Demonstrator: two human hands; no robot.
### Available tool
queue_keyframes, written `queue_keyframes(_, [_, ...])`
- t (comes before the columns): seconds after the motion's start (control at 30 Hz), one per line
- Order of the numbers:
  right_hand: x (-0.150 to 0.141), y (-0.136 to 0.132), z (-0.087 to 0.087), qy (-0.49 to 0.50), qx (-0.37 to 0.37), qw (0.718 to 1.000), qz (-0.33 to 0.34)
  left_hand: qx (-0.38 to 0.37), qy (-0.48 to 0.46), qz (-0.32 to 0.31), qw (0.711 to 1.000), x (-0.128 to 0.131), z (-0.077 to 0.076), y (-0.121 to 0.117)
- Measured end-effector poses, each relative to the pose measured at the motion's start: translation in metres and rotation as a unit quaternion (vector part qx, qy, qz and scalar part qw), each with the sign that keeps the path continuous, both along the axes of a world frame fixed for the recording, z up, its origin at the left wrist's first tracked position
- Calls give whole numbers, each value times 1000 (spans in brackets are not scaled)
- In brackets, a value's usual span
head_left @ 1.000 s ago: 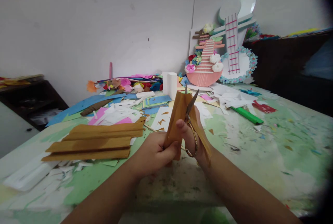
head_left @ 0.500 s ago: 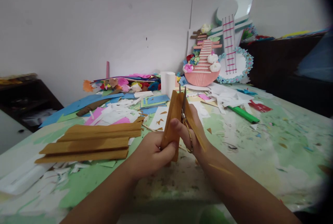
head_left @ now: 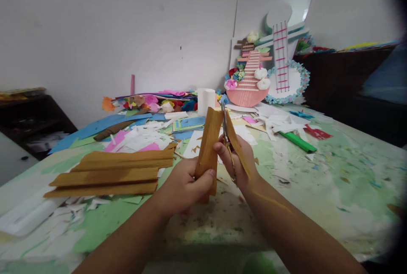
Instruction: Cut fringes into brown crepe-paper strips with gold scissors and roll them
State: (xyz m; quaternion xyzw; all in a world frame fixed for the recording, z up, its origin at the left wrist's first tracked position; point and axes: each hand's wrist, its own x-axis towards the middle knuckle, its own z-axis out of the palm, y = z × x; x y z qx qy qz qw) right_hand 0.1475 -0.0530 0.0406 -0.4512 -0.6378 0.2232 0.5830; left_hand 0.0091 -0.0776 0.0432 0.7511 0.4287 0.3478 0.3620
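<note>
Scissors [head_left: 225,129] have closed since the first frame; blades now nearly together, just right of the brown paper [head_left: 207,142], upright above the table [head_left: 318,210]. Left hand [head_left: 182,184]: thumb clamped over the paper's lower part, fingers behind it hidden. Right hand [head_left: 249,154]: wrapped round the scissor handles, thumb raised, loops partly covered. Paper strip [head_left: 235,140] slants down against this hand; lower end indistinct. Brown sheets [head_left: 108,176] lie leftward.
</note>
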Motion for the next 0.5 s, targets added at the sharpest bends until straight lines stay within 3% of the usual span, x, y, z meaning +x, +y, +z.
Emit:
queue_keyframes(0.2, [2, 3, 0, -12, -8, 1000, -15, -40, -21, 18, 999, -2, -6, 3])
queue_keyframes(0.37, [2, 7, -4, 3, -39, 999, 20, -52, -37, 19, 998, -2, -10, 7])
queue_keyframes(0.5, [-1, 11, -7, -2, -19, 998, 60, -41, -55, 34, 997, 0, -9, 8])
